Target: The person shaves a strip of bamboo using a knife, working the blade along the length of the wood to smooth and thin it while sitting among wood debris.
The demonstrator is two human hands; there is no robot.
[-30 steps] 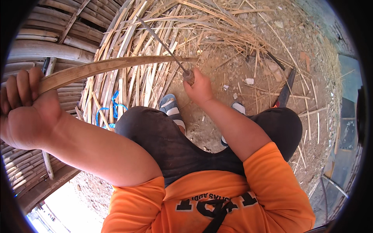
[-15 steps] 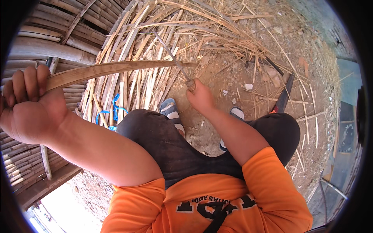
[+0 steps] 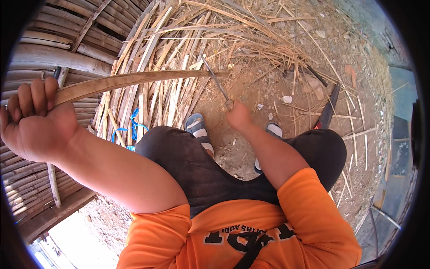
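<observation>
My left hand (image 3: 42, 123) is raised at the left, its fingers wrapped round one end of a long, slightly bowed bamboo strip (image 3: 130, 79). The strip stretches across to the middle, its far end over the bare dirt. Closer to the centre, my right hand (image 3: 239, 115) is closed on the handle of a thin-bladed knife (image 3: 216, 80). The blade slants up and to the left, crossing the strip near its far end. Whether the blade touches the strip, I cannot tell.
Many split bamboo strips (image 3: 154, 89) lie heaped at the left, with blue string (image 3: 134, 123) by them. Shavings (image 3: 273, 49) litter the far ground. A long dark-bladed tool (image 3: 330, 105) lies beside my right knee. A bamboo slat wall (image 3: 58, 56) borders the left.
My right hand has drawn the knife back toward me and slightly right, along with its blade. My left hand and the bamboo strip have barely moved.
</observation>
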